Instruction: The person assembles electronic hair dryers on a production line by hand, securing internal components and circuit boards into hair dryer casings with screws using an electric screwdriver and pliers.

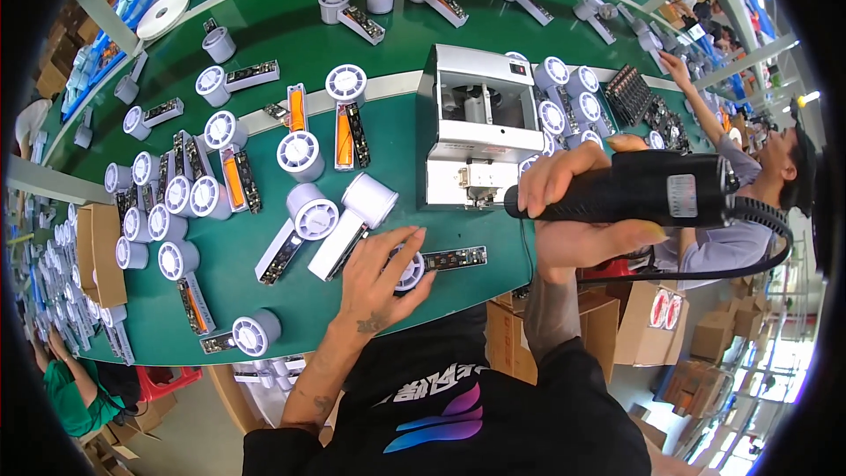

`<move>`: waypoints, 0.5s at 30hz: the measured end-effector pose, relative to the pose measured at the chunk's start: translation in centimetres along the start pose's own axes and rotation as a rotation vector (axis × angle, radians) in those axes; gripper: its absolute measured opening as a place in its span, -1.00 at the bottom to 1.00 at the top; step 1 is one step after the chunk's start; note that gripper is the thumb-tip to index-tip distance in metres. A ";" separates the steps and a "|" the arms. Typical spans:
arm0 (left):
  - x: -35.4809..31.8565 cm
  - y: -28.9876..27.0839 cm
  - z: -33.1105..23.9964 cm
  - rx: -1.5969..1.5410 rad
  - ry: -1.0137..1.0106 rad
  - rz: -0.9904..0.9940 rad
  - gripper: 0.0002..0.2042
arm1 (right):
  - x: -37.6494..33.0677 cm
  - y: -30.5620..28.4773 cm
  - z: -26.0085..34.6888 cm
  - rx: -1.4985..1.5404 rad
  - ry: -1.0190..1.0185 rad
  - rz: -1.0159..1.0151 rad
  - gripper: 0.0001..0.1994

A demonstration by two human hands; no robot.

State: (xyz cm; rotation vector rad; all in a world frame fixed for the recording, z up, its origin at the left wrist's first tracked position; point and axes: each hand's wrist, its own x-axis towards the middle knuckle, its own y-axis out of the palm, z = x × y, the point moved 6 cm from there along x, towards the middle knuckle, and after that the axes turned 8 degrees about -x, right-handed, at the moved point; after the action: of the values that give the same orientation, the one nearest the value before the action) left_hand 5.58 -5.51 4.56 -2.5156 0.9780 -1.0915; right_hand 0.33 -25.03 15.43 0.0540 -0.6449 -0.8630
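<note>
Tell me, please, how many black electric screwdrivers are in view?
1: the black electric screwdriver is gripped in the right hand, beside the grey metal machine. Others may be hidden.

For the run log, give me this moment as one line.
left hand: pressing down fan unit on green table | right hand: gripping black power screwdriver, raised | white machine behind

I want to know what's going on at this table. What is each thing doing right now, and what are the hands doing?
Left hand: pressed flat on a fan part, fingers spread.
Fan part: lying on the green table, circuit strip exposed.
Right hand: closed around the black power tool.
Black power tool: held level, tip pointing left, cable attached.
White machine: standing upright on the table.
Other fan parts: lying scattered, unassembled.
</note>
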 end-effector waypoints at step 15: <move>-0.1 0.2 0.0 -0.005 -0.005 0.012 -0.46 | 0.3 0.2 -1.7 -0.106 0.084 0.137 -0.05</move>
State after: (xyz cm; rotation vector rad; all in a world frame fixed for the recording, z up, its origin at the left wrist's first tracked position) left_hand 5.41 -5.58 4.44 -2.5121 0.9943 -1.0800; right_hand 1.51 -25.44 14.28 -0.0489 -0.5169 -0.7573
